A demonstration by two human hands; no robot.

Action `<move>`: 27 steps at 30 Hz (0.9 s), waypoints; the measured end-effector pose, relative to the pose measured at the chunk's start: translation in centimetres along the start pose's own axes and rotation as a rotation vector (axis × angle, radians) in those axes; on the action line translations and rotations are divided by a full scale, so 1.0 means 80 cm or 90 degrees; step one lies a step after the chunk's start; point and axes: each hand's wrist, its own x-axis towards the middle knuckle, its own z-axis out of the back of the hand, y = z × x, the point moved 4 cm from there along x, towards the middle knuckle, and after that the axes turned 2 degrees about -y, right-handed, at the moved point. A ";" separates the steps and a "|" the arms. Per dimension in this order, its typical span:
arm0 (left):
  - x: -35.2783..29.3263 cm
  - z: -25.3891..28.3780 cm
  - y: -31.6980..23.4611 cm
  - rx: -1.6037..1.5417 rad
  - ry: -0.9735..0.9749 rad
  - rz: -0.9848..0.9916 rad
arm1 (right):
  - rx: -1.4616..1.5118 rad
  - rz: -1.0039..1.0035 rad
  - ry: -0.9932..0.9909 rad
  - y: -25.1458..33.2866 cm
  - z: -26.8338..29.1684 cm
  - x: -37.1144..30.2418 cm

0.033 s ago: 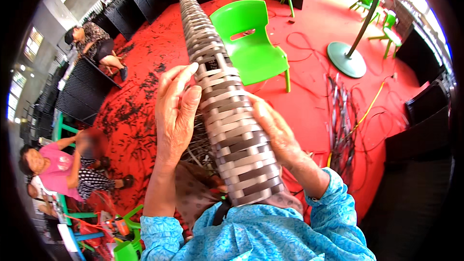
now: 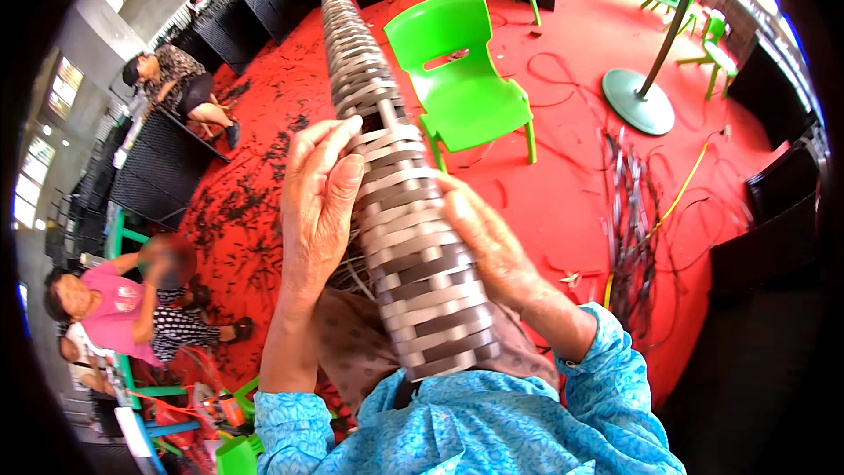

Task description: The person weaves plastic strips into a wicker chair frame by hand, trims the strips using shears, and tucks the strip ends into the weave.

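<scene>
A long, narrow woven piece of flat grey and brown strips runs from my lap away from me. A small dark gap shows in its weave near my left fingertips. My left hand is at its left edge, fingers stretched forward and thumb apart, a fingertip touching the weave beside the gap. My right hand grips the right side, with its fingertips partly hidden behind the piece. Loose pale strips show below, between my left wrist and the weave.
A green plastic chair stands just beyond the piece. To the right are a fan-like stand's round base, a bundle of loose strips and a yellow cord. A person in pink sits at left; dark scraps litter the red floor.
The woven piece has shifted slightly left, and my right hand has moved left with it. A pale lengthwise strip now shows beside the gap. My left hand has barely moved.
</scene>
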 end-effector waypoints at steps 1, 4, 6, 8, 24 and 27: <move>0.001 0.007 0.000 0.109 0.060 -0.030 | -0.017 0.045 0.042 0.009 -0.023 0.000; 0.004 0.038 0.010 0.148 0.102 0.042 | 0.147 0.102 0.118 -0.006 -0.066 0.010; 0.003 0.066 0.016 0.111 0.121 0.131 | 0.227 0.111 0.137 -0.025 -0.098 0.016; 0.005 0.090 0.015 0.190 0.117 0.170 | 0.275 0.105 0.139 -0.036 -0.130 0.016; -0.049 0.137 0.058 0.258 0.030 0.245 | -0.184 0.444 0.045 -0.071 -0.119 0.099; -0.049 0.140 0.063 0.267 0.030 0.249 | -0.158 0.381 0.121 -0.113 -0.135 0.106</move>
